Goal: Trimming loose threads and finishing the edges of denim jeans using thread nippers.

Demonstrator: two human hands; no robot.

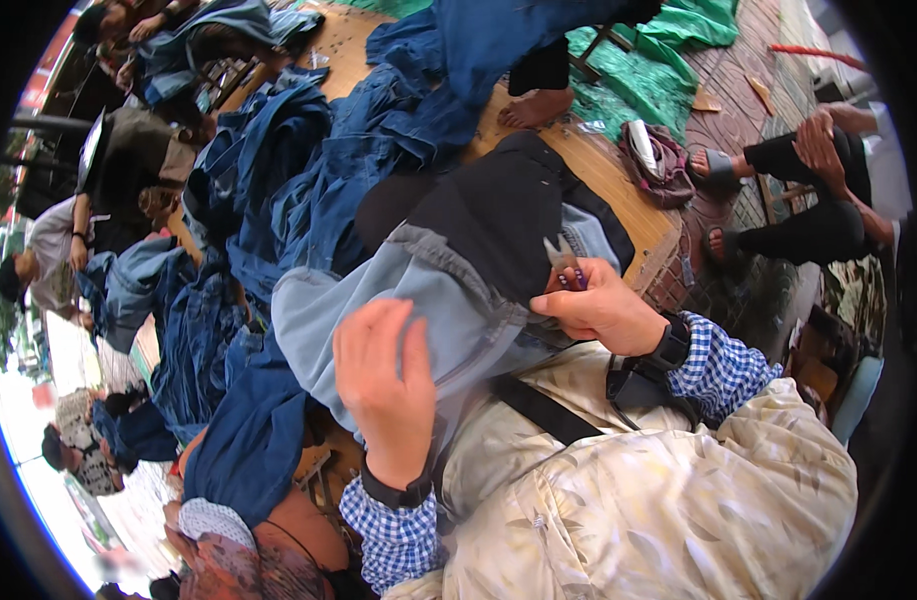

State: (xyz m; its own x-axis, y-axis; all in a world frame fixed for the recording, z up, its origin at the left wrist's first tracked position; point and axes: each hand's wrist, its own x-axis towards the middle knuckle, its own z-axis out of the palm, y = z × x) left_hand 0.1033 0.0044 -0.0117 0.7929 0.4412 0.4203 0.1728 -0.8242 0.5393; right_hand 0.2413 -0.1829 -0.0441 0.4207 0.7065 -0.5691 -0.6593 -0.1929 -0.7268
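Note:
My right hand (603,310) is closed around a small pair of thread snips (559,258). Their short metal blades point up and away from me, and most of the handle is hidden in my fingers. Below both hands a light blue denim garment (363,285) lies bunched across my lap, with a thick seam along its edge. Black fabric (498,215) lies against it on the far side. My left hand (386,375) hovers over or rests on the near left of the denim, slightly blurred, its fingers apart and holding nothing I can see.
Dark blue denim garments (348,150) are heaped on a wooden table (653,235) ahead and left. A maroon bag (653,165) sits at its right corner, near green sheeting (658,70). A bare foot (538,108) rests on the table. Several people sit around, some handling denim.

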